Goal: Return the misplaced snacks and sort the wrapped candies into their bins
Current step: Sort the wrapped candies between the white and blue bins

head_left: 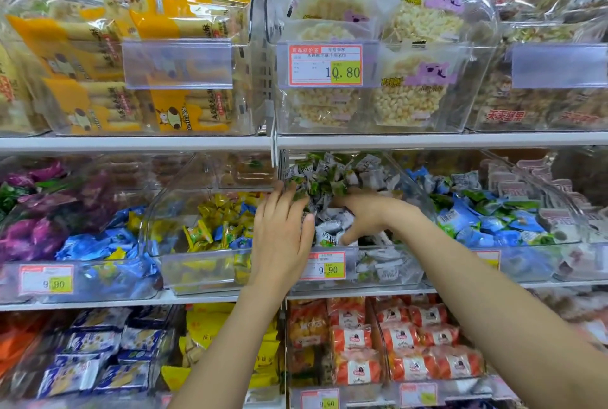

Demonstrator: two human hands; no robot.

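Nearest the camera, two bare forearms rise from the lower edge toward the middle shelf (131,301); below them, the bottom shelf carries orange-wrapped snacks (404,346) at right and blue-and-white packs (98,352) at left. The left hand (283,231) lies flat with fingers spread and extended, holding nothing visible, its fingertips touching the heap of green-and-white wrapped candies (324,178); the right hand (362,214) reaches in from the right with fingers curled down among the white wrappers, whether it grips a piece cannot be told. Both hands work inside the clear centre bin (388,272), whose front wall bears a 9.90 price tag (327,265); beside it on the left stands the yellow candy bin (197,270), in which several blue pieces are mixed; on the right lies the blue candy bin (526,263). Farther back and above, the top shelf holds puffed rice cakes (408,92) and yellow biscuit packs (131,56). Likely risks: loose wrappers pushed by the open left palm may spill over the low front wall; similar green tones may cause a piece to be dropped into the neighbouring bin.
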